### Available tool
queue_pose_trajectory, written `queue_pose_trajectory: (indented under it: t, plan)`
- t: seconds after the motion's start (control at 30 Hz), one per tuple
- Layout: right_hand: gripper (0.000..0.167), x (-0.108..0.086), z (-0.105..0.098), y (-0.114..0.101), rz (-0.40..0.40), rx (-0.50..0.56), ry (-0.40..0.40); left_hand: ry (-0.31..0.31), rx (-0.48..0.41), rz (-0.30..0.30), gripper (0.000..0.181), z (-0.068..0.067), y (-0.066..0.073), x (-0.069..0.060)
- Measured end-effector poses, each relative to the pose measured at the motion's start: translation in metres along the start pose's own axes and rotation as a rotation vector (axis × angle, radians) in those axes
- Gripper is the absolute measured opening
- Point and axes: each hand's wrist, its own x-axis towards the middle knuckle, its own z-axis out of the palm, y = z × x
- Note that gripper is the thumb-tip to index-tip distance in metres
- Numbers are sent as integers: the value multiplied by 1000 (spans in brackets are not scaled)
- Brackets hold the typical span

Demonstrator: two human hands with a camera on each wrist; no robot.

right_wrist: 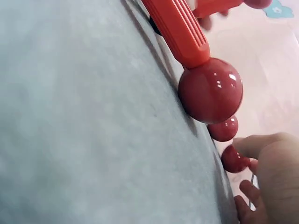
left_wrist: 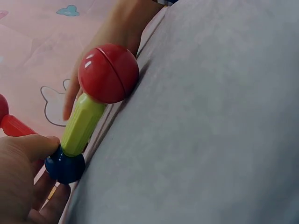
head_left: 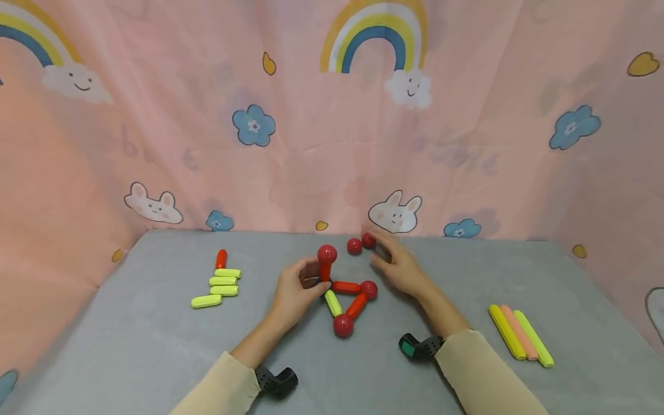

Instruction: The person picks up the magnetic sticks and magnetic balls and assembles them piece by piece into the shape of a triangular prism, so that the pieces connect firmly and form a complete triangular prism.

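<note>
A toy frame of rods and balls lies on the grey table, with red rods (head_left: 346,287), a yellow-green rod (left_wrist: 83,126) and red balls (head_left: 343,325) in a triangle. From its far left corner a red rod (head_left: 325,271) stands upright, topped by a red ball (head_left: 327,253). My left hand (head_left: 291,295) pinches the dark blue ball (left_wrist: 65,167) at that corner, partly hidden by the fingers. Beyond the frame, my right hand (head_left: 403,271) is at the right one of two loose red balls (head_left: 354,246), thumb and fingers spread; contact is unclear.
Several short yellow-green rods (head_left: 224,281) and one red rod (head_left: 221,259) lie at the left. On the right are three longer rods, yellow (head_left: 506,332), peach (head_left: 519,333) and yellow-green (head_left: 534,339). A pink patterned curtain (head_left: 311,173) hangs behind the table.
</note>
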Motion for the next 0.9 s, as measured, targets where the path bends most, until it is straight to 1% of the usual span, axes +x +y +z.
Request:
queue_pose_trajectory:
  t: [0.1, 0.17, 0.2, 0.27, 0.33, 0.4, 0.47, 0.53, 0.6, 0.67, 0.73, 0.77, 0.83, 0.9]
  plan:
    - [61, 1, 3, 0, 7, -9, -17, -26, 3, -60, 40, -2, -4, -5]
    - [60, 2, -1, 0, 14, -28, -27, -57, 31, -88, 42, -2, -6, -4]
    - [60, 4, -4, 1, 12, -36, -35, -90, 54, -96, 44, -3, -4, -2]
    - [58, 7, -8, 5, 2, -58, -30, -177, 119, -118, 48, -8, 1, 4]
    - [53, 8, -7, 10, -1, -76, 3, -291, 243, -122, 51, -20, 9, 9]
    - [47, 7, -2, 15, 2, -84, 47, -398, 370, -141, 50, -41, 23, 11]
    - [38, 5, 6, 19, 3, -87, 101, -453, 512, -135, 42, -66, 34, 11]
    - [30, 4, 10, 21, 8, -84, 134, -464, 649, -126, 34, -94, 46, 10]
    - [23, 5, 10, 21, 1, -68, 151, -442, 767, -126, 27, -120, 53, 10]
    - [17, 6, 9, 20, -4, -64, 153, -428, 865, -156, 25, -140, 57, 9]
    - [18, 8, 7, 20, -14, -87, 145, -431, 922, -205, 26, -155, 58, 8]
    - [21, 9, 6, 19, -21, -99, 138, -434, 931, -236, 26, -160, 57, 7]
    - [27, 12, 5, 18, -36, -118, 123, -436, 932, -294, 27, -168, 54, 6]
    - [33, 16, 6, 16, -49, -131, 109, -426, 926, -321, 26, -172, 50, 4]
